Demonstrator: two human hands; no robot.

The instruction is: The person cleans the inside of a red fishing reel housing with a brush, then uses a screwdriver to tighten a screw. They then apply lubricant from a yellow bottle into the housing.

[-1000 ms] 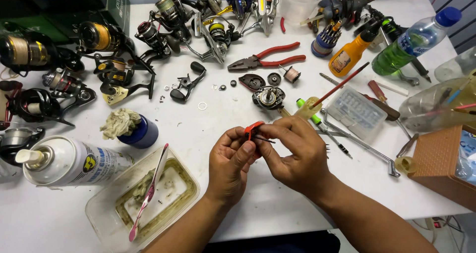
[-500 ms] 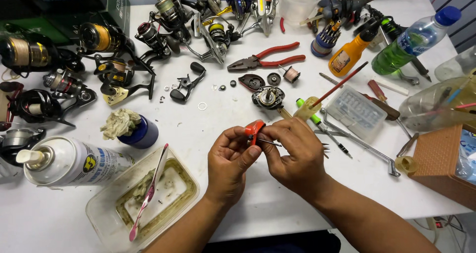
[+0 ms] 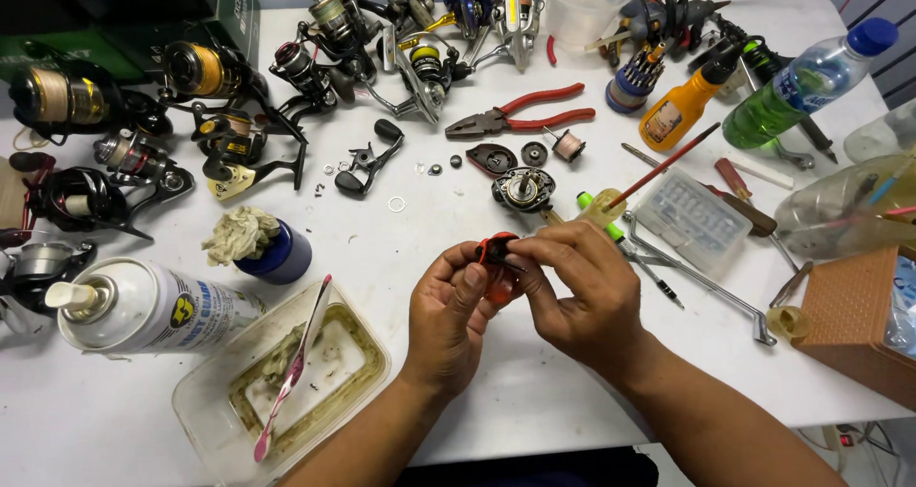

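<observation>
- Both hands, near the front edge of the white worktop: left hand (image 3: 456,308) cups a small red-and-black reel part (image 3: 493,255) from below, thumb pressed on its side; right hand (image 3: 575,291) pinches the same part from the right, with what looks like a thin dark pin between fingertips, though it is too small to be sure.
- Step in hand, as judged: fine work on the held part, fitting or freeing a small piece. The next move would call for a steady grip from the left hand and a precise, light pinch from the right.
- Just beyond the hands: round black-and-silver reel frame (image 3: 522,188) lying flat, small black covers and washers beside it.
- Farther back, centre: red-handled pliers (image 3: 523,119).
- Right of the hands: clear plastic parts box (image 3: 694,221), long metal wrench (image 3: 701,284), orange squeeze bottle (image 3: 678,111) near the rear edge.
- Left of the hands: shallow clear plastic tray with greasy residue (image 3: 363,392) at the front edge, pink toothbrush (image 3: 291,374) resting in it; white spray can (image 3: 153,306) lying on its side; blue jar topped with a stained rag (image 3: 277,253).
- Rear left corner: a cluster of spinning reels (image 3: 229,144).
- Against the earlier frame: hands and part sit in much the same spot; the fingers have closed in tighter over the red part, so less of it shows. Nothing else on the worktop appears moved.
</observation>
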